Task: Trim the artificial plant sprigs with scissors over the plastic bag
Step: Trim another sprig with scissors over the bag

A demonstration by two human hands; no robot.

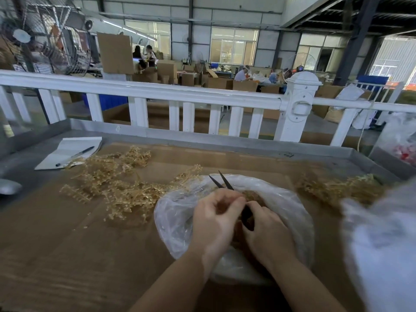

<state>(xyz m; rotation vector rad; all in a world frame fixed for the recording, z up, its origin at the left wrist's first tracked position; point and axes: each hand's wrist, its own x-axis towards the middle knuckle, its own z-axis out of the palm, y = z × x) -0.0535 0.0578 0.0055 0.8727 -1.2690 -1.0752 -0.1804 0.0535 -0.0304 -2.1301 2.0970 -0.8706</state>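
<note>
While both hands work over the bag (177, 212), I treat that bag as my reference for everything else. The right hand (266, 230) curls its fingers round the scissors (225, 182) handle, and the blades stand parted, tips pointing away from me above the bag's far rim. The left hand (215, 218) has its fingers bent inward with thumb and forefinger close together; it appears to pinch a small piece, but I cannot tell what, as the grip is blurred. Brown trimmings (254, 195) lie inside the bag beneath the hands. The main pile of sprigs (126, 188) lies left of the bag, touching its rim; a second pile (337, 188) lies to its right. A notepad (67, 152) with a pen (75, 156) sits well beyond the left pile. In my judgement, the cut goes best with the sprig held centred above the bag opening, fingertips clear of the blades, so offcuts drop inside.
</note>
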